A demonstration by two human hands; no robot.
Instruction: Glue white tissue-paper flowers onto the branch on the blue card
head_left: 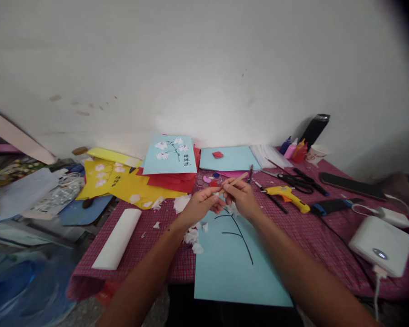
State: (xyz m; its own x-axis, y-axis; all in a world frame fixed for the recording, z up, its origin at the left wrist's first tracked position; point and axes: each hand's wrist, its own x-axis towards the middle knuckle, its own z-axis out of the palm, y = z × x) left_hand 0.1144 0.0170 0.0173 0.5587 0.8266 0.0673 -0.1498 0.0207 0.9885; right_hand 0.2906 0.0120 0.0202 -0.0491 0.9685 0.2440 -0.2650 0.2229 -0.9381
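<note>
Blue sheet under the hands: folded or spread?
Spread: the blue sheet lies flat, its drawn branch in view with no fold. Left hand and right hand hide part of its far end; cannot tell there.

Your drawing sheet (218, 272) lies on the counter (146, 236) in front of you, with paper scraps (192, 236) along its left edge and a long paper piece (117, 238) farther left. Behind the sheet and to its left, you have a flower picture (170, 154) on top of a paper stack (170, 181). To the sheet's right are the glue gun (286, 196) and, farther right, the power bank (381, 247); the small bottles (291, 149) stand behind it and to its right.
</note>
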